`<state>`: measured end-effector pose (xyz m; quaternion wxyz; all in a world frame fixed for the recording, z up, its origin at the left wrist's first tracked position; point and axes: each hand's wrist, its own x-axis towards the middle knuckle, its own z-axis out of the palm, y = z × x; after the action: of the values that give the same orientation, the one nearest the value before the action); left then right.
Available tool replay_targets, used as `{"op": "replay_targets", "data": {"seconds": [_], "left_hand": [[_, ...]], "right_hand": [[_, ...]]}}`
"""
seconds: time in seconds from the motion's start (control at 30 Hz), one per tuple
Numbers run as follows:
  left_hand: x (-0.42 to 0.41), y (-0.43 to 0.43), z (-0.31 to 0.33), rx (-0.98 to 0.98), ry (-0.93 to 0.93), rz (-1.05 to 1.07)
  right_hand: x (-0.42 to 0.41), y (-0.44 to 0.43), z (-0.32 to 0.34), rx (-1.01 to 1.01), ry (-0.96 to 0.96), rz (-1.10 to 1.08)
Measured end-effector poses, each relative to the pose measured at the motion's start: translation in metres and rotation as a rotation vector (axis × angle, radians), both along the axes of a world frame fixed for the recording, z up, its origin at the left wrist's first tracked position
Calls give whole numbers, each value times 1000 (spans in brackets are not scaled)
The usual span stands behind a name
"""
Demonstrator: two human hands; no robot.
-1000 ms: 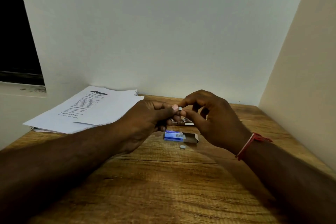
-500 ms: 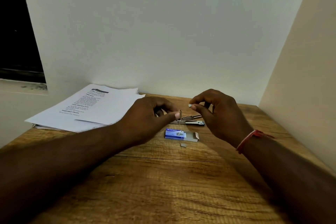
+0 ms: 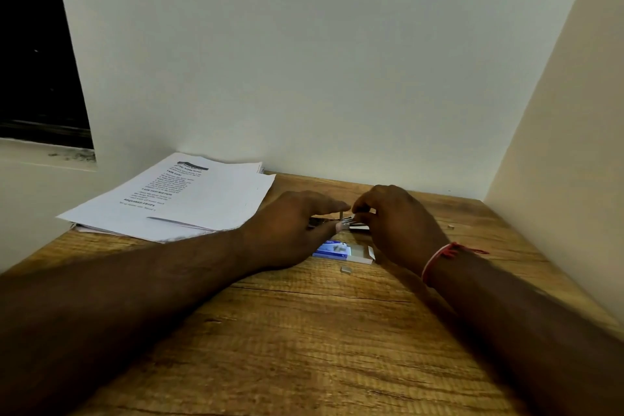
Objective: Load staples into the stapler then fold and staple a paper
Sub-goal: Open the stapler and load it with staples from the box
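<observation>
A small metal stapler [image 3: 351, 223] lies opened on the wooden table [image 3: 304, 331] between my hands. My left hand [image 3: 290, 230] rests on the table and grips the stapler's left end with thumb and forefinger. My right hand [image 3: 398, 223] pinches a small strip of staples over the open stapler channel; the strip is mostly hidden by the fingers. A blue staple box [image 3: 341, 251] lies open just in front of the stapler. A loose bit of staples [image 3: 345, 269] lies in front of the box. A stack of white printed papers [image 3: 189, 199] sits at the back left.
A white wall closes the table at the back and a cream wall [image 3: 557, 162] on the right. A tiny loose staple piece [image 3: 450, 227] lies near the right wall. A dark window opening [image 3: 33, 44] is at the far left.
Both hands have come down from above the table to the stapler. My right hand has carried the staple strip down onto the open stapler, and my left hand has settled on its left end.
</observation>
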<state>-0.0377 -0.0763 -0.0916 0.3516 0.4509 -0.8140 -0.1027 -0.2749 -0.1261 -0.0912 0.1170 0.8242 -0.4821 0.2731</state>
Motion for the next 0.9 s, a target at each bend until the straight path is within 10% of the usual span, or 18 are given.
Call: {"op": "replay_targets", "data": {"seconds": [0.9], "left_hand": [[-2, 9, 6, 52, -61, -1]], "right_hand": [[3, 21, 25, 178, 136, -74]]}}
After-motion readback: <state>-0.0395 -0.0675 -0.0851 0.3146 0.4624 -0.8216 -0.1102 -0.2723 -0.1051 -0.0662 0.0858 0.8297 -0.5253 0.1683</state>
